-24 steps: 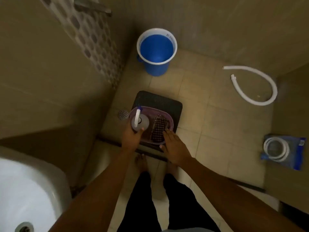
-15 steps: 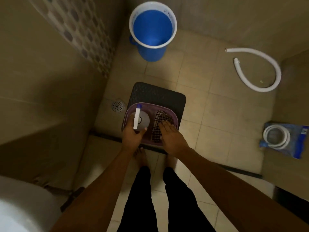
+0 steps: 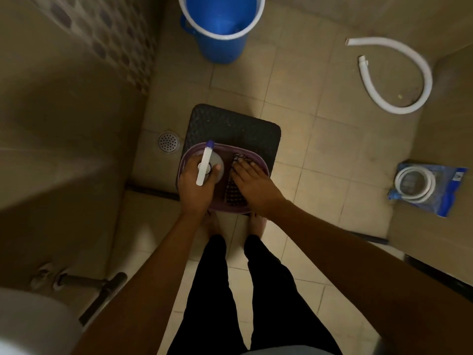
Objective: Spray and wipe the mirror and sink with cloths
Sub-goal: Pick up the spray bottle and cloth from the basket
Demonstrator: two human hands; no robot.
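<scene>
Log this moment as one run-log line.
left hand: grips spray bottle | right hand: fingers on checked cloth in purple basket | wiping: not begun

Bare floor tiles (image 3: 330, 160) lie open between stool (image 3: 235, 126) and hose (image 3: 399, 80).

Showing a white spray head tipped blue on a clear spray bottle (image 3: 208, 165); a purple basket (image 3: 258, 162) holding a black-and-white checked cloth (image 3: 234, 193); a black textured stool (image 3: 235, 126); far off, a blue white-rimmed bucket (image 3: 221, 24); right, a white hose (image 3: 399, 73); left, a hexagon-patterned beige wall (image 3: 107, 39).
</scene>
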